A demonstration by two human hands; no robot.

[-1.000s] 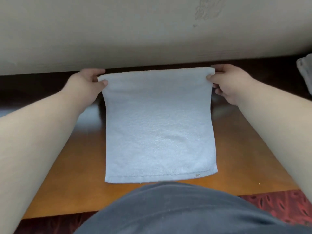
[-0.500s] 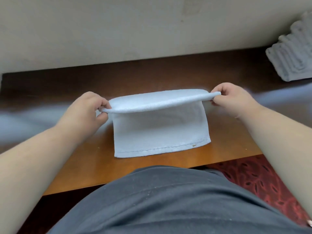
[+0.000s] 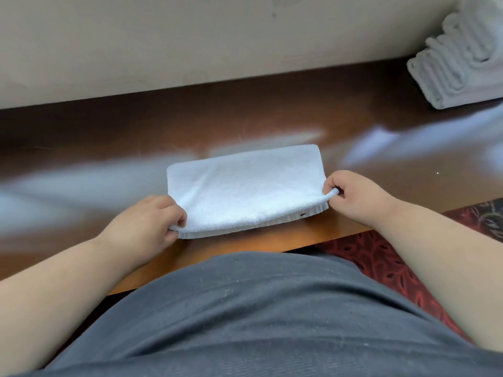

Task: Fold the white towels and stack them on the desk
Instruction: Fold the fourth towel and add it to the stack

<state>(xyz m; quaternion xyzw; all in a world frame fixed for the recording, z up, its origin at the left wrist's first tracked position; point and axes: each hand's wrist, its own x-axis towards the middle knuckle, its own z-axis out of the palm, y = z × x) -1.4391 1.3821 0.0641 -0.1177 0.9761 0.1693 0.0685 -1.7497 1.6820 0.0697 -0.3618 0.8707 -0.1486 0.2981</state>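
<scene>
A white towel [image 3: 245, 189] lies folded in half on the wooden desk [image 3: 272, 118], its doubled edge toward me near the desk's front edge. My left hand [image 3: 152, 221] pinches the upper layer's near left corner. My right hand [image 3: 356, 197] pinches the near right corner, which curls up slightly between thumb and fingers. The lower layer's hem shows just below the upper edge. A stack of folded white towels [image 3: 460, 63] sits at the desk's far right against the wall.
A beige wall [image 3: 190, 36] runs along the back of the desk. Red patterned carpet [image 3: 381, 257] shows below the desk's front edge on the right. My grey-clad torso [image 3: 245, 317] fills the bottom of the view.
Both hands brought the towel's far edge toward me and down onto the near edge, folding it in half. The view also tilted, bringing the stack at far right into sight.
</scene>
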